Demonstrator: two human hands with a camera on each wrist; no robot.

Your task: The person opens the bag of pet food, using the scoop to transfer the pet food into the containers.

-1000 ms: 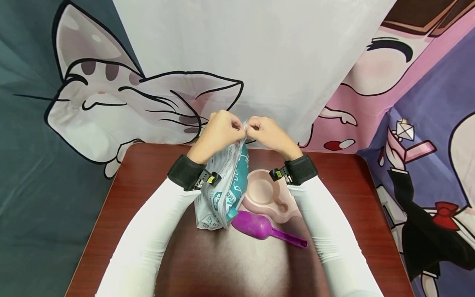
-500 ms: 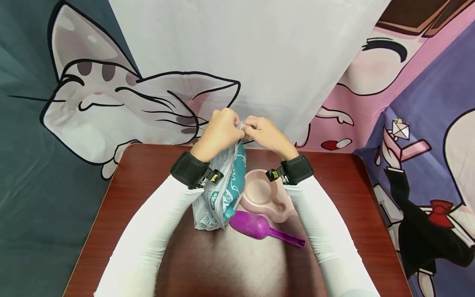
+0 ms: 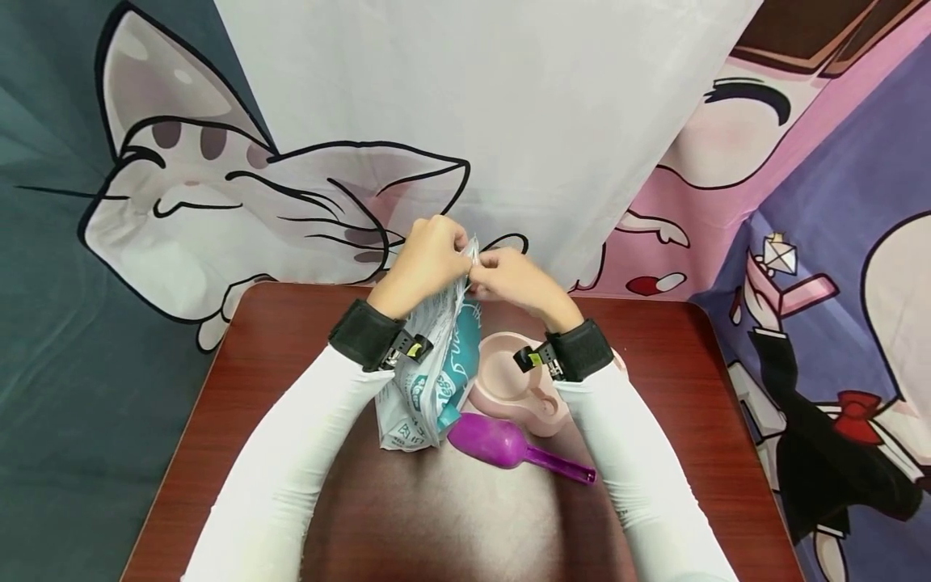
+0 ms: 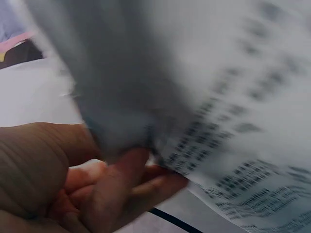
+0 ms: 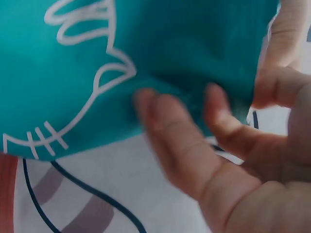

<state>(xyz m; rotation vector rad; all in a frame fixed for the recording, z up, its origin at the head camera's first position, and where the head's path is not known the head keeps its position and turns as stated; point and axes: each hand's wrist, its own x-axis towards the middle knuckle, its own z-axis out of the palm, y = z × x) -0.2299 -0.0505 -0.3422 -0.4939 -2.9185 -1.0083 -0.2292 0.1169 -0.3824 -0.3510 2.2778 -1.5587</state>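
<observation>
A tall plastic bag (image 3: 418, 380), white with a teal panel, stands upright at the table's middle. My left hand (image 3: 431, 257) pinches its top edge; thumb and fingers show on the printed white face (image 4: 243, 145) in the left wrist view. My right hand (image 3: 515, 275) is at the other side of that edge with curled fingertips on the bag. In the right wrist view some of its blurred fingers (image 5: 180, 131) lie against the teal face (image 5: 73, 73). What is inside the bag is hidden.
Just right of the bag lies a pink dish (image 3: 502, 376) with a round hollow, partly hidden by my right wrist. In front is a purple scoop (image 3: 502, 444), its head touching or nearly touching the bag. A cartoon-print cloth (image 3: 567, 105) hangs behind the brown table (image 3: 655, 380).
My right hand has slid slightly down and left along the bag's top, showing more of the edge between the hands. The left hand stays nearly in place. Bag, dish and scoop have not moved.
</observation>
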